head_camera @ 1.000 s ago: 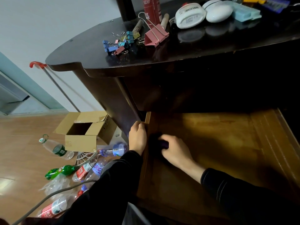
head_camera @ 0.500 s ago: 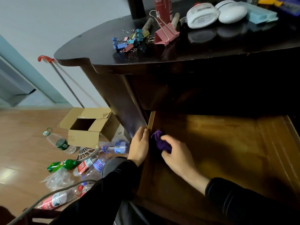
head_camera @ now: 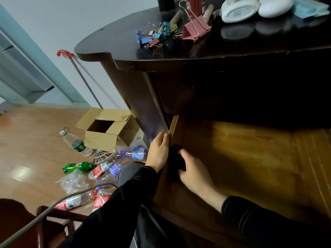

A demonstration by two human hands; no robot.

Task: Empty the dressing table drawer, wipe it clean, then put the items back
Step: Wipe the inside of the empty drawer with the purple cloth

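The wooden drawer is pulled out below the dark dressing table top, and its inside holds nothing but my hand and a cloth. My left hand grips the drawer's left side wall. My right hand holds a dark purple cloth against the inner left side of the drawer. On the table top lie several coloured binder clips, a large pink binder clip, two white oval cases, a light blue item and a red box.
An open cardboard box and several plastic bottles lie on the wooden floor to the left. A red-handled metal pole leans on the wall. A dark chair and a grey cable sit at bottom left.
My right hand has drawn the cloth back toward me along the drawer's left side. The camera has swung, so the table sits further right. My left hand stays on the drawer wall.
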